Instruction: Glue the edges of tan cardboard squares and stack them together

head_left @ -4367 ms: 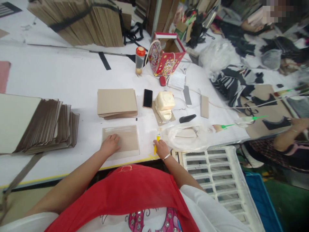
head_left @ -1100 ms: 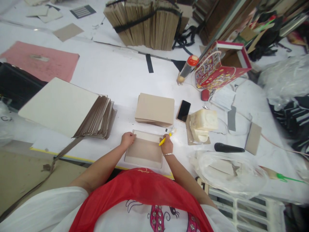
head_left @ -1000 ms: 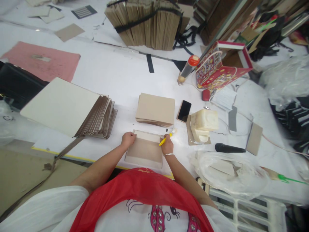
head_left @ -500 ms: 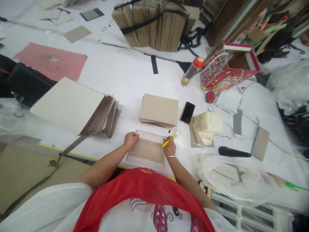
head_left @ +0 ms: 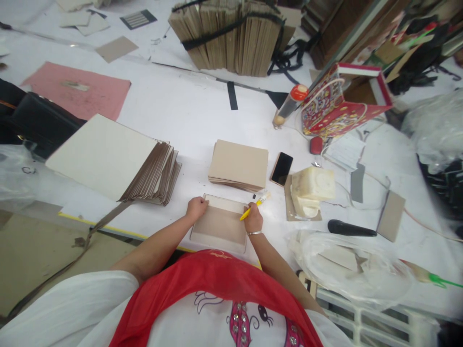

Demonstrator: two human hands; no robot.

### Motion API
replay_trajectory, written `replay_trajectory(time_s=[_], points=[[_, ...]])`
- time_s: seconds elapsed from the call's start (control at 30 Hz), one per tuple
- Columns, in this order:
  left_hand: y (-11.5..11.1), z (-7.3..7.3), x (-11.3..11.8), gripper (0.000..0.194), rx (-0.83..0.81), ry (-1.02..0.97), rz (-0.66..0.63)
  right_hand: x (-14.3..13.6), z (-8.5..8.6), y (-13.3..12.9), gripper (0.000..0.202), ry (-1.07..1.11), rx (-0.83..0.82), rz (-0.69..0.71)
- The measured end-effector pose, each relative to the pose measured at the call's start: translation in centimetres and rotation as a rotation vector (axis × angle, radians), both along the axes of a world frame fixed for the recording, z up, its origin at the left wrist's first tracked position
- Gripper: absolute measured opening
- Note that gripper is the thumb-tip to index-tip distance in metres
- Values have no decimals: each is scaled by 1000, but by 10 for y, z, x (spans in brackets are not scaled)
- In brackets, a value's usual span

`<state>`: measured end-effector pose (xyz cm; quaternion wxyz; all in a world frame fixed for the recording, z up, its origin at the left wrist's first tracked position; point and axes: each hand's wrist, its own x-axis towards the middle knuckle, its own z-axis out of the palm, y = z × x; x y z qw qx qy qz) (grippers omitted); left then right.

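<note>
A flat beige panel with a lighter strip along its far edge (head_left: 219, 232) lies on the table in front of me. My left hand (head_left: 197, 209) is closed on the panel's far left corner, its fingers pinched at the edge. At the far right corner, my right hand (head_left: 254, 220) is closed around a yellow-handled paintbrush (head_left: 245, 214). The brush slants across the fingers, with its pale bristles pointing away to the right. Those fingers are also at the panel's right edge; whether they grip it is hidden. Just beyond the panel sits a stack of beige boards (head_left: 238, 164).
Fanned brown-edged panels (head_left: 104, 156) are to the left. On the right are a phone (head_left: 281, 168), a cut-open cream plastic container (head_left: 313, 185), a black-handled tool (head_left: 350, 228) and a plastic-wrapped ring (head_left: 311, 265). Farther back stand a bottle (head_left: 289, 106), a red gift bag (head_left: 347, 113) and bundled boards (head_left: 231, 43).
The brush handle has tilted and slid slightly left in my right hand. My left hand and the panel have hardly moved.
</note>
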<state>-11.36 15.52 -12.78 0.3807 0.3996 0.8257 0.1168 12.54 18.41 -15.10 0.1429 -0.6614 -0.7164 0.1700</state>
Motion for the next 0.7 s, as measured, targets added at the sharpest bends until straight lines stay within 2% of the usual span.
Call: replay_trajectory(time_s=[0.17, 0.27, 0.33, 0.43, 0.5, 0.6, 0.7], points=[[2, 9, -9, 28, 3, 95, -40, 0, 4, 3, 22, -62, 6, -9], [-5, 18, -18, 27, 54, 293, -113, 8, 5, 1, 28, -52, 73, -58], [-13, 23, -19, 25, 194, 420, -251, 13, 6, -2, 28, -27, 146, -28], [-23, 24, -8, 29, 424, 463, -579, 13, 5, -11, 25, -33, 250, 79], [-28, 20, 3, 33, 467, 475, -734, 8, 3, -16, 25, -73, 289, 155], [-32, 12, 12, 35, 424, 516, -796, 1, 1, -22, 23, -150, 303, 267], [-34, 9, 10, 33, 388, 539, -820, 0, 0, -26, 23, -233, 273, 329]])
